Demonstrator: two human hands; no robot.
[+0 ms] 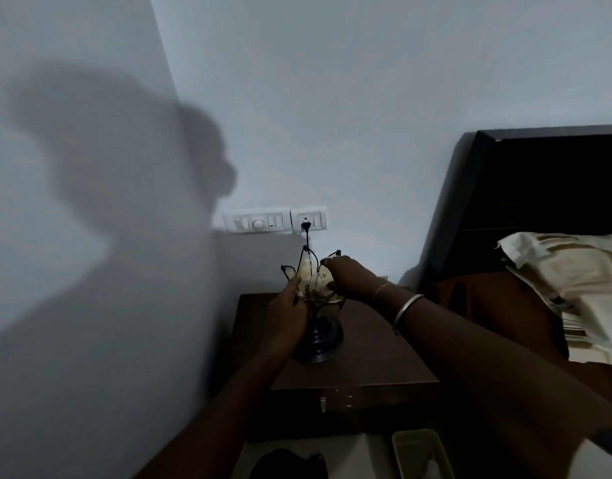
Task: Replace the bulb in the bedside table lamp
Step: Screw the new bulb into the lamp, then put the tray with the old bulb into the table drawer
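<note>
The lamp (316, 305) stands on the bench (373, 344), left hand (287, 312) gripping its stem, right hand (346, 276) reaching among the petals, its grip hidden; best unplug first, then twist gently.

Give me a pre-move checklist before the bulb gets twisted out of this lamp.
1. Power off: not ok. Plug sits in the wall socket; switch position cannot tell.
2. Lamp steadied: ok. Left hand holds the shade's side.
3. Bulb grip: cannot tell. Right hand reaches into the shade, hiding the bulb.
4. Base seated on bedside table: ok, upright.
5. Replacement bulb at hand: cannot tell.
</note>
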